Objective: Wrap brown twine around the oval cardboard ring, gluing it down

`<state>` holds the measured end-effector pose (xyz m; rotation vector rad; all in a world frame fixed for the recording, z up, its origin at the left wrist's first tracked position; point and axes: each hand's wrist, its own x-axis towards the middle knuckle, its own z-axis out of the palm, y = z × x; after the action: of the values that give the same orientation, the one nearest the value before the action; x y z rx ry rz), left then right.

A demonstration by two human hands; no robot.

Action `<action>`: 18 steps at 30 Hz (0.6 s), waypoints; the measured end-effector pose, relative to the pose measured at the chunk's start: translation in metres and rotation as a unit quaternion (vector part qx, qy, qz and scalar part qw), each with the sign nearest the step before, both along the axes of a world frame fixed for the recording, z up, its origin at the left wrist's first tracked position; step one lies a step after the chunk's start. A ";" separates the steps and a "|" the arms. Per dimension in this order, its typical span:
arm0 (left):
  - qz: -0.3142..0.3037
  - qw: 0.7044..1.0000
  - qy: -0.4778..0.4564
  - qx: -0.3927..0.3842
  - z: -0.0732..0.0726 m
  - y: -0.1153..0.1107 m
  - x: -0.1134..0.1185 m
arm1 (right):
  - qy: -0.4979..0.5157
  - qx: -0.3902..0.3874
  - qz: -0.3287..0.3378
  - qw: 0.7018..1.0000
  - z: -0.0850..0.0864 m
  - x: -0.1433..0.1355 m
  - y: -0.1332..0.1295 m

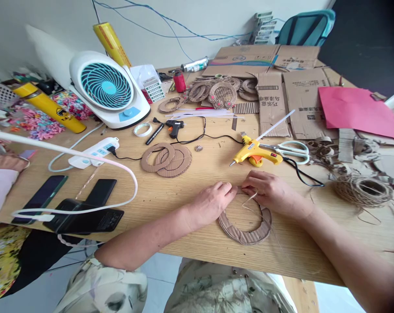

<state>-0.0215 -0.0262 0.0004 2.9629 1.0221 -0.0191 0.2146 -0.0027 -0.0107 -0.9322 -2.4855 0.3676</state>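
Observation:
A cardboard ring (245, 235) lies near the table's front edge, with both hands at its far rim. My left hand (213, 201) is closed, fingertips pressed on the ring's upper left. My right hand (270, 191) pinches thin twine (249, 201) at the upper right of the ring; a loop hangs over the opening and a loose end trails down to the right. Just beyond my hands rests a yellow hot glue gun (253, 151) with a glue stick in its back, beside scissors (291, 150). A ball of twine (362, 191) sits at the right.
Cardboard rings and discs (172, 161) lie ahead to the left, near a black glue gun (175, 127). A fan (108, 89), power strip (94, 152) and phones (86, 215) occupy the left. Another person's hand (9, 161) is at far left. Pink paper (356, 111) and cardboard scraps lie right.

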 end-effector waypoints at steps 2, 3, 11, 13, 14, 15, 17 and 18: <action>0.006 1.000 -0.009 -0.013 -0.001 0.002 0.000 | 0.003 0.003 0.002 1.000 0.000 0.000 0.000; 0.008 1.000 -0.018 -0.018 -0.003 0.003 -0.001 | 0.005 0.004 0.002 1.000 0.001 -0.001 0.000; -0.003 0.997 -0.077 -0.031 -0.012 0.009 -0.008 | 0.005 -0.007 0.006 1.000 -0.001 0.001 0.000; -0.004 0.996 -0.086 -0.037 -0.011 0.009 -0.008 | 0.003 -0.017 0.003 1.000 -0.001 0.003 0.001; 0.001 0.995 -0.092 -0.040 -0.011 0.009 -0.008 | 0.003 -0.022 0.000 1.000 -0.001 0.003 0.001; 0.009 0.994 -0.099 -0.042 -0.011 0.010 -0.008 | 0.003 -0.027 -0.003 1.000 -0.001 0.004 0.001; 0.031 0.993 -0.105 -0.039 -0.011 0.012 -0.007 | 0.002 -0.034 -0.008 0.999 -0.002 0.005 0.001; 0.041 0.994 -0.101 -0.033 -0.011 0.013 -0.005 | 0.002 -0.036 -0.008 0.999 -0.002 0.005 0.002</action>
<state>-0.0266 -0.0132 -0.0102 2.7903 1.0899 0.2364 0.2193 -0.0011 -0.0131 -0.9773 -2.4748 0.4561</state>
